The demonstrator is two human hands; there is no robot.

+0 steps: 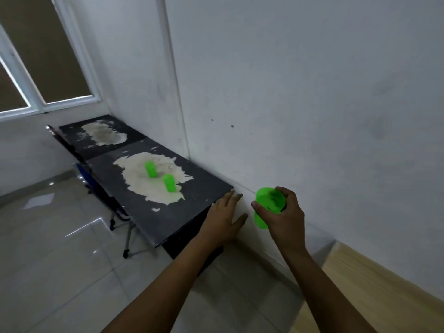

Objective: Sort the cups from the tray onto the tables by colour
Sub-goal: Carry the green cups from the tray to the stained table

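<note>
Green cup (268,206) sits in the grasp of the right hand (284,216), fingers and thumb wrapped around its wall near the rim, its open mouth tilted toward the camera and its base pointing down and left. It is held in the air in front of the white wall (300,92), just past the near end of the dark tabletop (173,219). The left hand (224,217) is released, flat and empty, fingers stretched out over the tabletop's near corner; whether it touches the surface I cannot tell. Two more green cups stand upside down on a pale worn patch of that tabletop, the farther cup (151,169) and the nearer cup (169,182) close together but apart. A second dark tabletop (72,133) continues beyond, toward the window (48,68). Glossy floor tiles (60,260) lie to the left
</note>
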